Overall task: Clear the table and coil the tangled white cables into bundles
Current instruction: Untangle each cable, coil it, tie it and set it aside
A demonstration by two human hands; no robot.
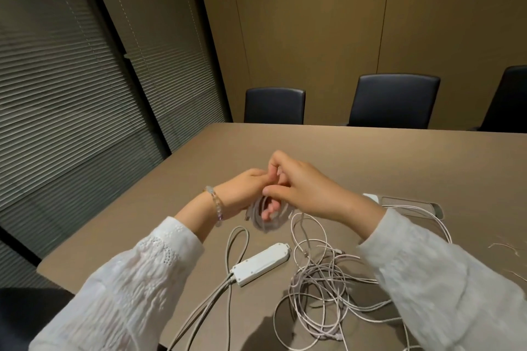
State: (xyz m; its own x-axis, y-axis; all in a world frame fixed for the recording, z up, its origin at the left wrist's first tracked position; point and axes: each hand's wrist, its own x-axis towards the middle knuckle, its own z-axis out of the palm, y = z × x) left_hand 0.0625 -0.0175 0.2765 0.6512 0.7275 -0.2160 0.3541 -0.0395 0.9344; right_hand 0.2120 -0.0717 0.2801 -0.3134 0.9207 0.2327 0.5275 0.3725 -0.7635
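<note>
My left hand (242,189) holds a small coil of white cable (263,219) above the brown table (370,157), with its fingers through the loops. My right hand (302,182) meets it from the right and pinches the cable at the top of the coil. A loose tangle of thin white cables (322,288) lies on the table below my right forearm. A white power strip (261,263) lies to the left of the tangle, its thick grey cords (228,273) looping and running off the near edge.
A grey cable hatch (410,204) is set into the table at the right, with thin cables leading to it. Three dark chairs (395,100) stand along the far edge. Blinds cover the windows at the left.
</note>
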